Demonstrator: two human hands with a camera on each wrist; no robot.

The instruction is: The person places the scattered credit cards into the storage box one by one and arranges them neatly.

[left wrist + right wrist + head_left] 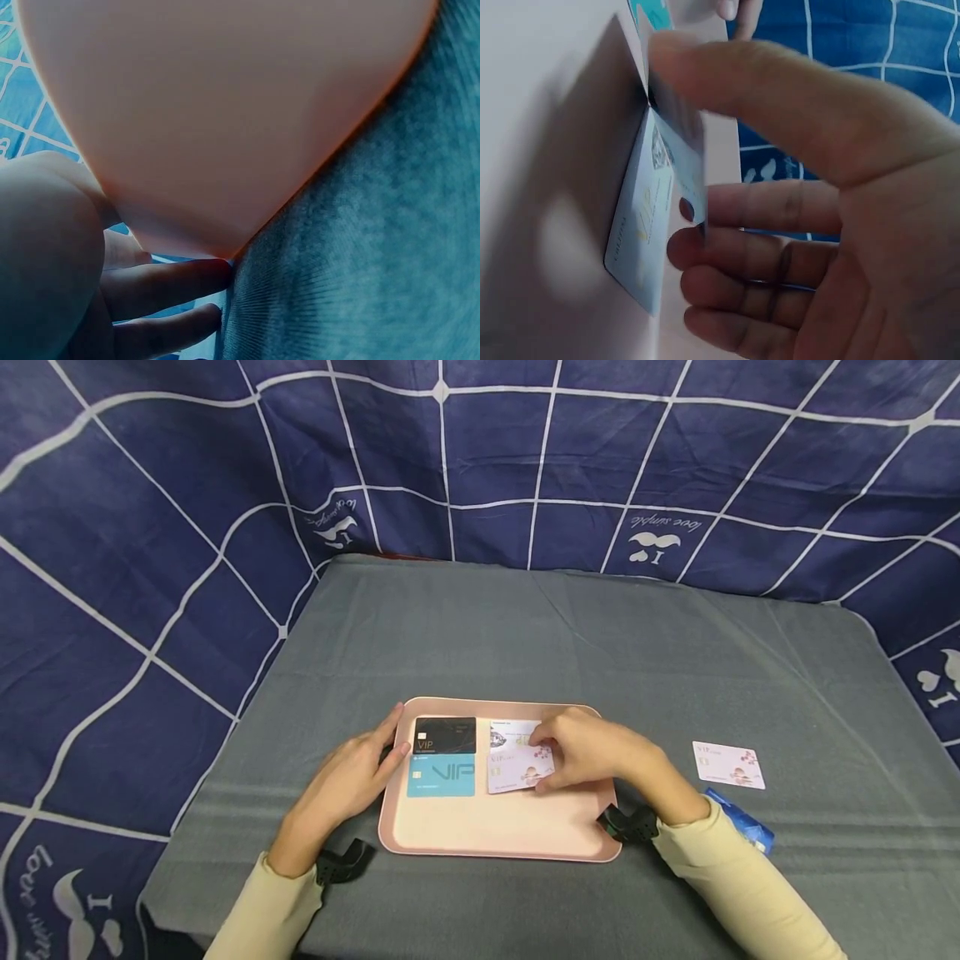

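Observation:
A pink tray lies on the table. Over its left rim goes the thumb of my left hand, with the fingers outside along the edge. My right hand pinches a pale pink VIP card by its right side, thumb in front and fingers behind. In the right wrist view this card stands tilted up. It overlaps a white VIP card with gold letters, lying in the tray. In the tray's left half, a black VIP card lies directly above a blue VIP card.
Right of the tray, another pale pink VIP card lies on the grey cloth. Near my right sleeve is a blue shiny packet, partly covered by the arm. A dark blue checked curtain hangs behind the table.

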